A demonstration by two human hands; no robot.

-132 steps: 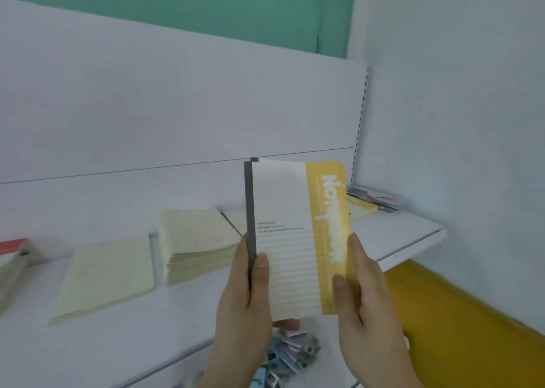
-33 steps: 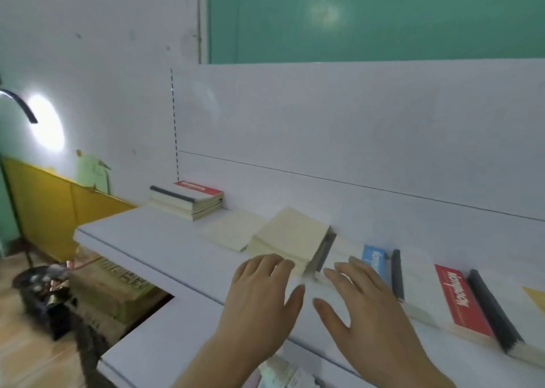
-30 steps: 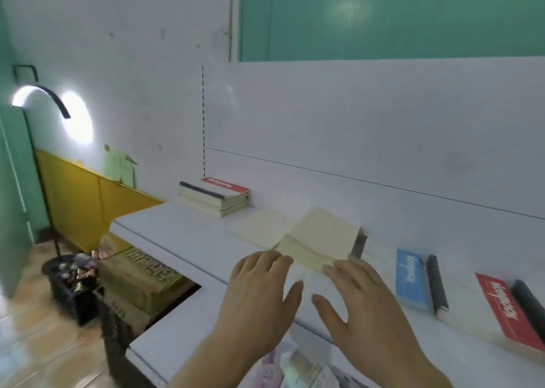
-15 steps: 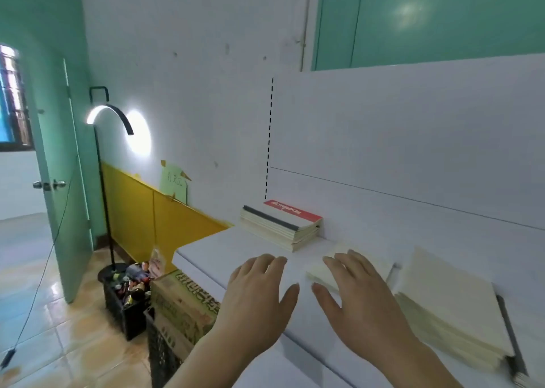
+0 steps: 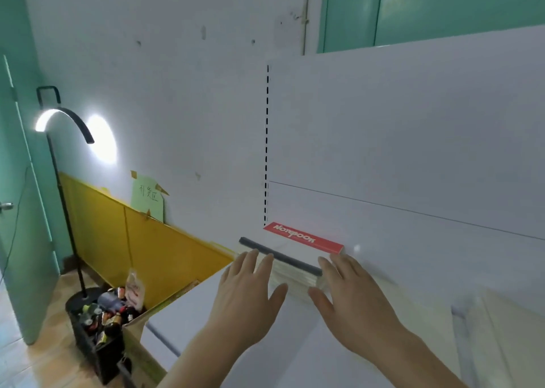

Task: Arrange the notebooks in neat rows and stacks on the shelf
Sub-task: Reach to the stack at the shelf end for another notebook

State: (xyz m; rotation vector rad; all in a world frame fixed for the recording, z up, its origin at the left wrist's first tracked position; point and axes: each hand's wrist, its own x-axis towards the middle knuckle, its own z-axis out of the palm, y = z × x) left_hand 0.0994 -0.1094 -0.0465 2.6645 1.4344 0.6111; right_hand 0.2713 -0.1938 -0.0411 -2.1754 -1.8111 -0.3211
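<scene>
With the left hand [image 5: 246, 294] and right hand [image 5: 351, 294] held flat, empty, beside the red-covered notebook stack [image 5: 290, 253] at frame centre, the stack may be skewed — or slid off the shelf [image 5: 236, 328] end — if pushed unevenly.

A small stack of notebooks [image 5: 298, 262] lies flat at the far left end of the white shelf [image 5: 236, 322], against the back panel; the top one has a pale cover with a red band reading "Notebook" along its far edge and a dark grey spine toward the front; further cream-coloured notebooks [image 5: 507, 322] lie flat to the right, blurred
</scene>
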